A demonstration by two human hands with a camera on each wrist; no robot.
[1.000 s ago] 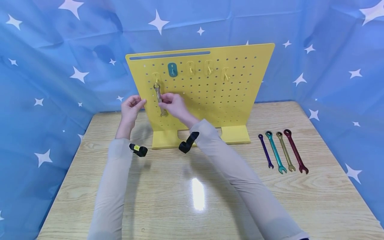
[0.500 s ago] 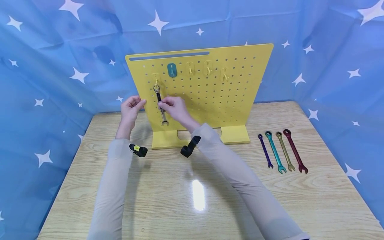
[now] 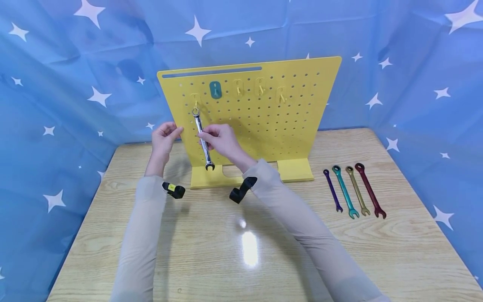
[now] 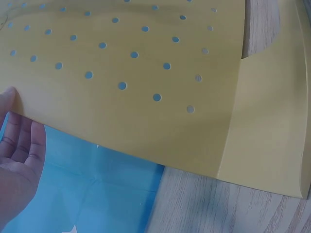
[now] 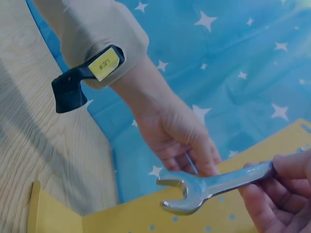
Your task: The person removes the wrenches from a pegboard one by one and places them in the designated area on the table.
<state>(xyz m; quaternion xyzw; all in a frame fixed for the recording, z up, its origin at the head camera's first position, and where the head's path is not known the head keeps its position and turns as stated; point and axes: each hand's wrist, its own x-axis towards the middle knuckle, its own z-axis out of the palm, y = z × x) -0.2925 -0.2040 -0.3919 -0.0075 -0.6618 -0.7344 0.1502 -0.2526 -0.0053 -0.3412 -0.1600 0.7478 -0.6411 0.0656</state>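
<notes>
A silver combination wrench (image 3: pixel 198 123) slants down the left part of the yellow pegboard (image 3: pixel 264 138), its ring end at the leftmost yellow hook (image 3: pixel 195 100). My right hand (image 3: pixel 222 140) pinches its shaft between thumb and fingers. In the right wrist view, the open end of the wrench (image 5: pixel 192 191) points away from that hand and stands off the board. My left hand (image 3: pixel 163 138) grips the board's left edge; the left wrist view has the thumb on the front and the fingers (image 4: pixel 24 141) behind.
To the right of the wrench hang a teal hook (image 3: pixel 215 89) and several more yellow hooks. On the table at right lie a purple wrench (image 3: pixel 333 191), a teal wrench (image 3: pixel 344 191), a gold wrench (image 3: pixel 357 191) and a red wrench (image 3: pixel 370 191). A blue star-patterned cloth (image 3: pixel 241 25) hangs behind.
The wrench's lower end has swung down and outward from the board, and my right hand has dropped slightly with it. The ring end stays by the hook. My left hand keeps its grip.
</notes>
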